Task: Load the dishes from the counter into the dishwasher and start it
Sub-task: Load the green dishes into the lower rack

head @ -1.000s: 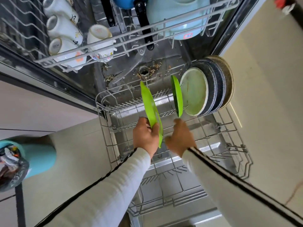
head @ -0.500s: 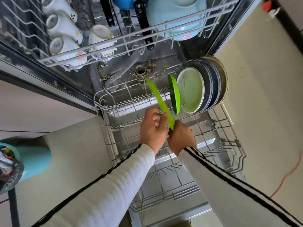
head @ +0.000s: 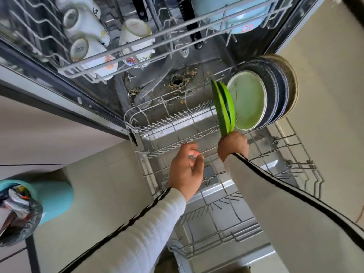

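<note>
The bright green round plastic plate [head: 218,107] has left the left hand [head: 186,170] and swung from its slant over the rack's middle to stand on edge at 1 o'clock in the frame. It is now pressed against the second bright green plate [head: 230,109], with their rims meeting at the bottom. The left hand has dropped back toward 6 o'clock of the pair. It holds nothing, its fingers are loosely curled, and its thumb is apart from them, above the grey wire lower rack [head: 173,123].

The right hand [head: 233,145] sits directly at 6 o'clock of the 2 green plates. It grips their lower rims where they join, and its fingers are hidden behind the knuckles.

At 3 o'clock of the green pair a pale green round plate [head: 248,99] stands upright in the same rack, just beside them. Behind it stand dark speckled round plates [head: 279,89].

The upper wire rack [head: 177,30] spans the frame at 12 o'clock. It carries white ceramic mugs [head: 86,50] toward 10 o'clock and a light blue bowl [head: 232,14] toward 1 o'clock.

A teal bin [head: 53,200] lined with a clear bag stands on the floor at 8 o'clock.
</note>
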The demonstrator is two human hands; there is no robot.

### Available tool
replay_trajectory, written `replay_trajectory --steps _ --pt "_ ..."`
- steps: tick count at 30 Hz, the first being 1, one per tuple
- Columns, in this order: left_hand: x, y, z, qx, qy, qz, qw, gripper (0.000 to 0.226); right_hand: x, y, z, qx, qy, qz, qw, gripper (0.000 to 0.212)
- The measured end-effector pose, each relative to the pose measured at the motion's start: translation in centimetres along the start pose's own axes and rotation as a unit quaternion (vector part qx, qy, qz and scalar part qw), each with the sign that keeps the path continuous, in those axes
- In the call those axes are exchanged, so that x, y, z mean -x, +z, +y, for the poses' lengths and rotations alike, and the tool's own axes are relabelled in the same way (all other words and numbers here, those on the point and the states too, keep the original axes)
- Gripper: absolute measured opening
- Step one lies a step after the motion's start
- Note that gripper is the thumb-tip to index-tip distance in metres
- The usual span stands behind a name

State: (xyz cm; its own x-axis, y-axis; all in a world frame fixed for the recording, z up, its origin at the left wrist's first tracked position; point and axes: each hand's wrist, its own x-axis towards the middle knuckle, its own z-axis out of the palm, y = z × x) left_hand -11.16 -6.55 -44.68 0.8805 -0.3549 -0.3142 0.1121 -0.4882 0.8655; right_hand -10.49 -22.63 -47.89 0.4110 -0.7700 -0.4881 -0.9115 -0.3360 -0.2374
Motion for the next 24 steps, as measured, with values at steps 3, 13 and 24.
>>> replay_trajectory --steps 3,13,24 --pt "0.1 -0.5 -0.4 -0.007 0.007 -0.012 1.0 0.026 -0.4 0.7 1.3 0.031 0.028 -0.019 0.999 0.026" --pt "1.9 -1.6 -1.3 -0.035 0.013 -0.016 0.999 0.026 -0.1 1.3 2.4 -0.131 0.034 -0.023 0.99 0.048" --pt "9.1 -4.6 4.0 -0.38 -0.031 -0.094 0.92 0.057 14.6 -6.5 6.6 0.084 -0.248 -0.133 0.956 0.059"
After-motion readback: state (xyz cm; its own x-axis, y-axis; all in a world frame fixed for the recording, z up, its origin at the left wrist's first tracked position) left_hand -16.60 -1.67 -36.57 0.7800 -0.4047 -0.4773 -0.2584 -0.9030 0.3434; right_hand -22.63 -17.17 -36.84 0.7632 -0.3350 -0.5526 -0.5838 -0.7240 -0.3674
